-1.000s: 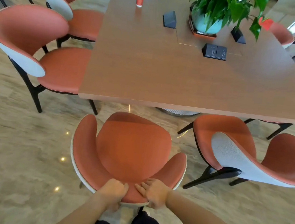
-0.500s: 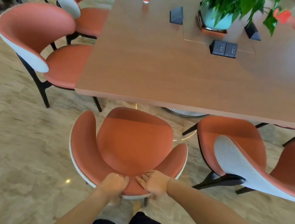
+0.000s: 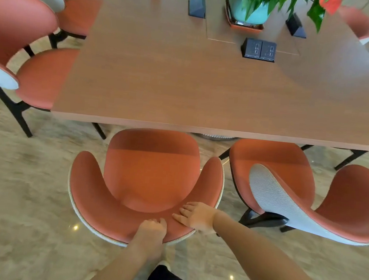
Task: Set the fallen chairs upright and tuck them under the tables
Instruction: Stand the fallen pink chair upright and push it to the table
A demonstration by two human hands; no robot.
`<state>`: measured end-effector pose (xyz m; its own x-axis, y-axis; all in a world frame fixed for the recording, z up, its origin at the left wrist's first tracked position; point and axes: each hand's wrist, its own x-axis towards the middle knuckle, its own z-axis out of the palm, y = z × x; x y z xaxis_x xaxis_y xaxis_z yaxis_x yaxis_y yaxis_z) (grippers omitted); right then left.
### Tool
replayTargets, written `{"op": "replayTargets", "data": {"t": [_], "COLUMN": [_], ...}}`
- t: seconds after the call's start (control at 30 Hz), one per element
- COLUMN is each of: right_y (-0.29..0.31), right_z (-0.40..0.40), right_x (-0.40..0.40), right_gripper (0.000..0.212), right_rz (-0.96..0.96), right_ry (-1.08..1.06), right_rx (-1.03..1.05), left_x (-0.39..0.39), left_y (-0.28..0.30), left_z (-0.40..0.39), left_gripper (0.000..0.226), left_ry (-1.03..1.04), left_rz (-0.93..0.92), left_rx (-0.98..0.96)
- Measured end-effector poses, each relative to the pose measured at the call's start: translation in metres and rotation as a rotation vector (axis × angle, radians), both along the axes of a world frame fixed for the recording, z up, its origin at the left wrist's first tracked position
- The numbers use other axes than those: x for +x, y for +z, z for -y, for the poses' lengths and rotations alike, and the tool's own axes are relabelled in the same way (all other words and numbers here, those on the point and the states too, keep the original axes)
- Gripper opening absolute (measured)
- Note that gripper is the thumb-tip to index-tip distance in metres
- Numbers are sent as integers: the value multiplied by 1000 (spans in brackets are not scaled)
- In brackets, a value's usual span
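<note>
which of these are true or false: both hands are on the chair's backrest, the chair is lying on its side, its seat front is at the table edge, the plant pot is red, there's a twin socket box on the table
1. Both hands are on the chair's backrest. True: the left hand and right hand hold the top of the chair.
2. The chair lies on its side. False: it stands upright.
3. Its seat front is at the table edge. True.
4. The plant pot is red. False: it is teal.
5. A twin socket box sits on the table. True.
</note>
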<state>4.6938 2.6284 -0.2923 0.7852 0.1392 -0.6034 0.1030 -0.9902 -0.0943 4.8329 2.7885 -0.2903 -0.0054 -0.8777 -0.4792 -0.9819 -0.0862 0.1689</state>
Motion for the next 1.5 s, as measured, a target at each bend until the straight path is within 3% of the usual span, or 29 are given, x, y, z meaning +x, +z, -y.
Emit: {"op": "replayTargets", "data": {"t": [0.17, 0.33, 0.63, 1.03, 1.23, 1.5], "right_y": [-4, -2, 1, -2, 6, -6], "right_z": [10, 8, -25, -147, -181, -178], "right_x": [-7, -6, 9, 122, 208, 233], "right_gripper": [82, 81, 85, 91, 86, 88], "right_rz": [-18, -34, -75, -12, -45, 30], "right_ry": [-44, -86, -332, -785, -1049, -1095], "right_rx": [33, 57, 61, 110, 74, 74], "left_x": [-7, -1, 76, 209, 253, 257], "left_y": [-10, -2, 14, 32, 28, 1], "left_z": [10, 5, -24, -26, -19, -1], "left_gripper": [64, 87, 86, 72, 78, 82], "left_ry": [-7, -6, -168, -410, -554, -568], "left_rz": [-19, -27, 77, 169, 215, 284], "left_rx": [-30, 76, 207, 201, 159, 235]}}
